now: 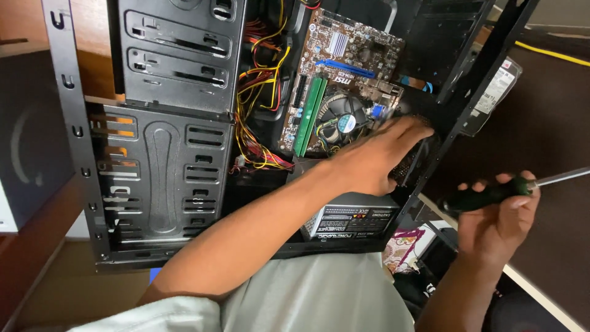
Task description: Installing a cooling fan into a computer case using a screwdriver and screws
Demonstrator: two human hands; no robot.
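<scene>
1. Closest to the camera is the person's light grey shirt (319,295), with both bare forearms reaching out over it.
2. Left hand (375,157) is inside the open black computer case (74,123), fingers stretched out flat and spread, not gripping anything. The fingertips sit at the rear wall of the case, just beside the CPU cooler fan (341,120).
3. Right hand (498,215) is outside the case, off to the right, clenched around a screwdriver (491,193) with a dark green and black handle. Its metal shaft points away to the right, clear of the case.
4. Inside the case: a brown motherboard (344,67) with green RAM sticks (310,114) standing next to the fan, and a messy bunch of yellow and red cables (261,104) to the left of it.
5. Power supply (353,221) sits right under the left wrist, a grey box with a label.
6. Black drive cage (163,166) fills the left part of the case.
</scene>
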